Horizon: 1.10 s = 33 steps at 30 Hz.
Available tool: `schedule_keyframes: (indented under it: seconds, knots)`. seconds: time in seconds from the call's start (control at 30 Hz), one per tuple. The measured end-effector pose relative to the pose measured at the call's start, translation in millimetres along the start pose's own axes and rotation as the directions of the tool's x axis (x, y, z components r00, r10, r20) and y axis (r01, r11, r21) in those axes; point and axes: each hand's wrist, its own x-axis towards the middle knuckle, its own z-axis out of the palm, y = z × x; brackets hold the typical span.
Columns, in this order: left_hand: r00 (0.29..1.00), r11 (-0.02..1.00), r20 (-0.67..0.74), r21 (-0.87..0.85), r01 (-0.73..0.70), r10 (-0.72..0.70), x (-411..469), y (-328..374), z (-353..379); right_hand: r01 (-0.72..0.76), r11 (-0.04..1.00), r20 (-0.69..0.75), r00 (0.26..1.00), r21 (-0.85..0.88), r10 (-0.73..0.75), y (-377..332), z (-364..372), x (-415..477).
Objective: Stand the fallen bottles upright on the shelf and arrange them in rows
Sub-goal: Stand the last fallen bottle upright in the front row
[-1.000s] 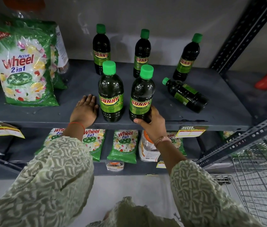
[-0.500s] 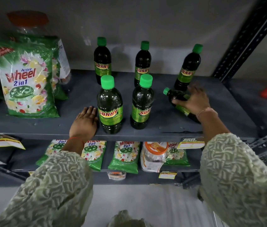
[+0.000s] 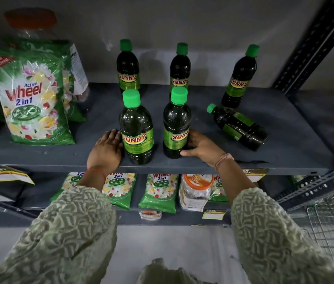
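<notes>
Step in hand looks like row alignment: right hand (image 3: 201,147) cups the front-right bottle (image 3: 176,128) low on its right side, fingers loosely curled against it. Left hand (image 3: 105,151) lies flat, palm down on the shelf (image 3: 39,154), fingertips touching the front-left bottle (image 3: 137,130), gripping nothing. 5 stand upright, 3 back, 2 front. 1 fallen bottle (image 3: 238,127) lies right of the front pair, cap pointing back-left. Next: right hand lets go, reaches right, stands it as 3rd in front row.

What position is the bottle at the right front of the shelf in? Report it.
Tipped over. The fallen bottle lies on its side on the shelf, green cap pointing back-left, neither hand touching it.
</notes>
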Motion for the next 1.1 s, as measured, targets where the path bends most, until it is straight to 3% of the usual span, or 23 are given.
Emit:
schedule_keyframes:
  seconds: [0.13, 0.33, 0.6, 0.83, 0.9, 0.97, 1.0, 1.03, 1.1]
  knots:
    - [1.000, 1.000, 0.003, -0.005, 0.015, -0.015, -0.4, 1.1, -0.1, 0.051, 0.999, -0.172, 0.984, -0.016, -0.053, 9.5, 10.5, -7.3]
    - [1.000, 1.000, 0.006, 0.003, 0.012, -0.012, -1.0, 2.7, -0.7, 0.135, 0.981, -0.394, 0.901, -0.140, -0.180, 16.8, 32.7, -25.1]
    - [1.000, 0.999, 0.005, -0.020, 0.025, -0.025, -1.5, 4.3, -2.4, 0.110, 0.967, -0.454, 0.867, -0.228, -0.206, 21.3, 43.5, -30.7]
    - [1.000, 0.999, 0.007, -0.025, 0.024, -0.024, -1.7, 4.0, -2.5, 0.100, 0.972, -0.434, 0.882, -0.212, -0.185, 13.0, 47.4, -41.3]
    - [1.000, 0.999, 0.005, -0.030, 0.025, -0.025, -2.7, 3.5, -2.3, 0.130, 0.969, -0.520, 0.825, -0.209, -0.222, 6.5, 37.6, -50.5]
    - [0.999, 0.999, -0.004, -0.041, 0.033, -0.033, -3.0, 3.8, -1.9, 0.084, 0.904, -0.593, 0.729, -0.419, -0.343, -9.1, 3.9, -50.9]
    - [0.999, 0.998, -0.004, -0.044, 0.035, -0.035, -3.1, 4.3, -1.9, -0.026, 0.832, -0.592, 0.714, -0.554, -0.372, -17.7, -22.5, -46.4]
    - [0.999, 0.998, 0.000, -0.043, 0.038, -0.038, -3.1, 5.1, -1.9, -0.190, 0.731, -0.581, 0.745, -0.655, -0.327, -27.5, -50.9, -40.5]
    - [0.999, 0.999, 0.010, -0.028, 0.042, -0.042, -2.9, 5.6, -2.6, -0.445, 0.516, -0.557, 0.827, -0.732, -0.077, -42.0, -94.7, -28.6]
